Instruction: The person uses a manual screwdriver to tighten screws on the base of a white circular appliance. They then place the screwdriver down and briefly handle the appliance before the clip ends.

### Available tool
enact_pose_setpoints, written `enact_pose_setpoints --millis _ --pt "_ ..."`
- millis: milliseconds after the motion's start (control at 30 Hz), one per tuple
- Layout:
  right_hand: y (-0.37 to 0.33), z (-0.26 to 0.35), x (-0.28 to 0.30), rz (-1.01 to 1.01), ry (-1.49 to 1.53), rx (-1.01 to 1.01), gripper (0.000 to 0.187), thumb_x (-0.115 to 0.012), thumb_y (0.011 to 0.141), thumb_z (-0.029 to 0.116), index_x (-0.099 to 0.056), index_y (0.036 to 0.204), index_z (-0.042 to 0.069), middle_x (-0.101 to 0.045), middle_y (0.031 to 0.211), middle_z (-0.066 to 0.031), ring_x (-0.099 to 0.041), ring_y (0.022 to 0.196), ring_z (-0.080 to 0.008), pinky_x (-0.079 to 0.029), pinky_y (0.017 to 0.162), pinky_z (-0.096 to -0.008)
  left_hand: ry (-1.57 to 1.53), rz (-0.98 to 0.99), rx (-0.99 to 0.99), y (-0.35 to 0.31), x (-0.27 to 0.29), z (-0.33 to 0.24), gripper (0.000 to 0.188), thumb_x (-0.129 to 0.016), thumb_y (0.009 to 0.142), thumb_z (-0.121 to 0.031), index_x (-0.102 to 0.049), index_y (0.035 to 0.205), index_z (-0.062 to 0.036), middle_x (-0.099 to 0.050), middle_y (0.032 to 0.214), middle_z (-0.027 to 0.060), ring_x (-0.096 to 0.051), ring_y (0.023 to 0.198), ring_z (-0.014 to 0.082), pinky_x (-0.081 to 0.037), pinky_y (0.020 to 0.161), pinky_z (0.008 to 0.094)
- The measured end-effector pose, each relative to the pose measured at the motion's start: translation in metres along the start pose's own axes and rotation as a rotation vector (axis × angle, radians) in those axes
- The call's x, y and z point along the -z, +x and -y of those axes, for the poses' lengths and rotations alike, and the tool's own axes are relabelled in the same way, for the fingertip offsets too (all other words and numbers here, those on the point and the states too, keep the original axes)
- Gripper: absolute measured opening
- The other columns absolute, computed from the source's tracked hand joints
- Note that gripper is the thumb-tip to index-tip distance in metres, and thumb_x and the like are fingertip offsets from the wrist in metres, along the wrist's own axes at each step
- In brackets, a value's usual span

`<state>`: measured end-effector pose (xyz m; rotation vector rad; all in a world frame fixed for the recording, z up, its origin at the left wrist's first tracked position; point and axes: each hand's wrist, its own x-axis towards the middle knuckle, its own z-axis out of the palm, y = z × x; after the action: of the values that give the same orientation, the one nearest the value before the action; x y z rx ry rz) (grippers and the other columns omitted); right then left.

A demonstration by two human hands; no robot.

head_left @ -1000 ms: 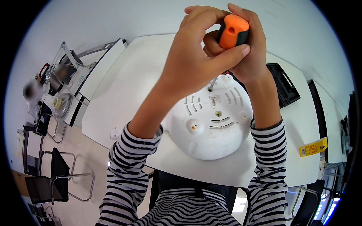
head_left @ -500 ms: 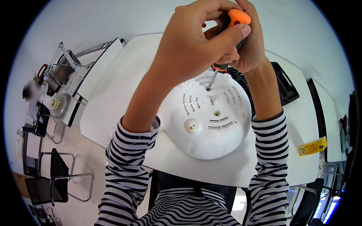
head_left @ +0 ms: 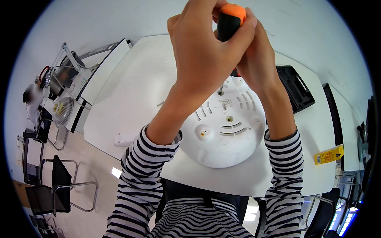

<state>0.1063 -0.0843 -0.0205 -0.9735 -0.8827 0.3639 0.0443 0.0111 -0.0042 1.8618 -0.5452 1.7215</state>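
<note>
A screwdriver (head_left: 229, 27) with a black and orange handle stands nearly upright, its tip in a hole near the far edge of a white round plastic base (head_left: 214, 152). My left hand (head_left: 204, 49) is closed around the upper handle, thumb along its side. From the other side my right hand (head_left: 258, 57) closes on the screwdriver lower down; most of its fingers are hidden behind the left hand. The base lies on the white table with slots, round recesses and a small label facing up. My left forearm covers its left edge.
An open black tool case (head_left: 295, 89) lies right of the base. A yellow container (head_left: 328, 154) is near the table's right edge. A white plastic piece (head_left: 126, 138) lies by my left sleeve. Farther left are a fan (head_left: 62, 112), a person (head_left: 33, 99) and black chairs (head_left: 62, 178).
My left hand has turned and its forearm has swung right, over the base's left side. The screwdriver's handle top has shifted left, while its tip stays in the same hole.
</note>
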Motion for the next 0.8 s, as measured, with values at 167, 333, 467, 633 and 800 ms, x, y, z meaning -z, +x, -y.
enact_pose_setpoints --millis 167,333,467,633,800 --pt "0.005 -0.017 0.014 0.082 0.181 0.052 0.053 -0.024 0.096 0.048 -0.05 0.112 0.004 -0.06 0.092 -0.0083 -0.059 0.088 -0.0147 -0.048 0.078 -0.0287 0.164 0.101 0.098 -0.003 0.0 -0.012 0.021 -0.064 0.081 -0.014 -0.049 0.089 -0.0025 -0.051 0.077 0.0071 -0.05 0.072 0.0155 -0.037 0.074 0.0339" --pt "0.017 -0.009 0.017 0.365 0.308 0.0 0.049 -0.03 0.093 0.049 -0.045 0.114 0.007 -0.058 0.084 -0.0069 -0.058 0.067 -0.0131 -0.045 0.052 -0.0231 -0.047 0.228 0.072 -0.011 0.008 -0.005 0.035 -0.055 0.089 -0.021 -0.048 0.113 0.0029 -0.056 0.1 0.0134 -0.051 0.09 0.0183 -0.03 0.091 0.0356" --pt "0.015 -0.005 -0.004 0.173 0.284 -0.114 0.06 -0.022 0.093 0.061 -0.05 0.089 0.008 -0.049 0.055 -0.0038 -0.047 0.043 -0.0104 -0.035 0.035 -0.0211 -0.377 0.364 0.061 -0.006 0.017 0.013 0.04 -0.055 0.089 -0.019 -0.048 0.118 0.0077 -0.059 0.104 0.0187 -0.056 0.095 0.02 -0.039 0.088 0.0312" --pt "0.009 -0.005 0.017 0.12 0.028 0.09 0.046 -0.035 0.093 0.043 -0.043 0.122 0.008 -0.062 0.093 -0.0097 -0.061 0.065 -0.0147 -0.044 0.045 -0.0211 -0.423 0.335 -0.027 -0.001 0.015 0.012 0.034 -0.062 0.085 -0.015 -0.055 0.111 0.0041 -0.063 0.097 0.0141 -0.061 0.086 0.0177 -0.046 0.079 0.0278" --pt "0.009 -0.013 0.026 0.138 -0.176 0.219 0.05 -0.034 0.093 0.044 -0.043 0.123 0.005 -0.062 0.096 -0.0126 -0.062 0.071 -0.0172 -0.048 0.051 -0.0237 -0.42 0.3 -0.031 -0.002 0.005 0.016 0.028 -0.066 0.08 -0.012 -0.056 0.102 0.0015 -0.062 0.091 0.0103 -0.06 0.079 0.0163 -0.046 0.073 0.0262"
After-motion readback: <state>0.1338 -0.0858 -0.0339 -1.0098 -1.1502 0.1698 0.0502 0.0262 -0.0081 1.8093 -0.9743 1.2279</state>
